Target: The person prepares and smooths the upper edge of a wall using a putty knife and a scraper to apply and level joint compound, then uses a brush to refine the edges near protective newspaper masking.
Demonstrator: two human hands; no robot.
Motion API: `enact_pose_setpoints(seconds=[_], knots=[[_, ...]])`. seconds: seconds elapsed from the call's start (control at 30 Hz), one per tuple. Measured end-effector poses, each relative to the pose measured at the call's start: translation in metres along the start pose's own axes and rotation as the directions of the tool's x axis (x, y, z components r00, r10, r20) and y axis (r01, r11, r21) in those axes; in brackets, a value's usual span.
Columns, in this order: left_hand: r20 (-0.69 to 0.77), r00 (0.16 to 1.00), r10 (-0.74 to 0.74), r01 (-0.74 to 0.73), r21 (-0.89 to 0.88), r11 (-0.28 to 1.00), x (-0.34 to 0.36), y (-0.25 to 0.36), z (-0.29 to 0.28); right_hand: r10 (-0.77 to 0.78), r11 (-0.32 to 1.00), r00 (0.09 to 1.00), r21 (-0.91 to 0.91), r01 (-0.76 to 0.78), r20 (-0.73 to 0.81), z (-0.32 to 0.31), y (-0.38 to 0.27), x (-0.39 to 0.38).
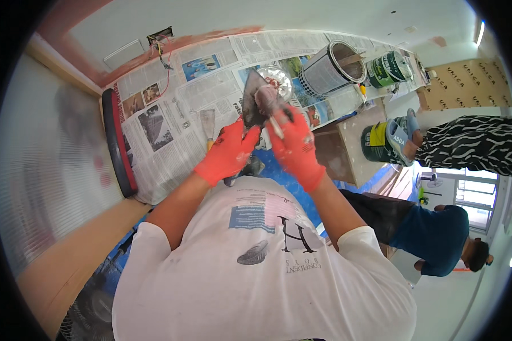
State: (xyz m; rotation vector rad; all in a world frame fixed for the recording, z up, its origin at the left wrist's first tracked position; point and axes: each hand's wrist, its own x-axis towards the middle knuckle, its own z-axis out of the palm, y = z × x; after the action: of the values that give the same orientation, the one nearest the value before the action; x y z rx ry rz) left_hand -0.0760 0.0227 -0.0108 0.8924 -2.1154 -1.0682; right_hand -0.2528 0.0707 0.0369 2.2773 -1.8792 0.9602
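Observation:
My left hand point(227, 152), in an orange glove, grips a dark, flat metal blade point(250, 94) held upright in front of me. My right hand point(296, 149), also gloved, is closed on a light-handled tool point(265, 98) with a pinkish head, blurred and held against the blade. Behind them a round silver dish point(282, 85) with some reddish material lies on newspapers point(159, 113) covering the worktop. A putty knife point(207, 121) lies just beyond my left hand.
A tall bucket point(318, 74) and green tub point(388, 71) stand on the newspapers. A red-black bar point(119, 159) edges the left end. At right, one person's sandalled feet point(404, 142) are on a dark bucket point(374, 142); another in blue point(432, 238) is turned away.

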Motion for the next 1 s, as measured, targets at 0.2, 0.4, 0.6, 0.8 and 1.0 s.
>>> enact_pose_setpoints(seconds=[0.2,0.4,0.6,0.8,1.0], knots=[[0.057,0.995,-0.083,0.088,-0.078,0.993,0.003,0.001,0.001,0.069,0.985,0.997,0.154,-0.074,0.038,-0.006,-0.002,-0.001],[0.003,0.912,0.41,-0.388,0.329,0.861,0.005,-0.018,0.005,0.035,0.998,0.996,0.053,-0.031,-0.083,-0.005,0.012,0.004],[0.315,0.914,-0.257,0.401,-0.596,0.696,0.02,-0.013,-0.022,-0.046,0.99,0.999,0.131,0.046,-0.004,-0.044,0.02,0.008],[0.443,0.895,-0.048,0.394,-0.735,0.551,0.002,-0.063,-0.049,-0.188,0.943,0.967,0.307,0.128,0.174,-0.075,0.032,0.02],[0.577,0.815,-0.051,0.576,-0.817,-0.029,-0.004,-0.051,-0.06,-0.326,0.903,0.908,0.371,0.217,0.262,-0.077,0.035,0.013]])
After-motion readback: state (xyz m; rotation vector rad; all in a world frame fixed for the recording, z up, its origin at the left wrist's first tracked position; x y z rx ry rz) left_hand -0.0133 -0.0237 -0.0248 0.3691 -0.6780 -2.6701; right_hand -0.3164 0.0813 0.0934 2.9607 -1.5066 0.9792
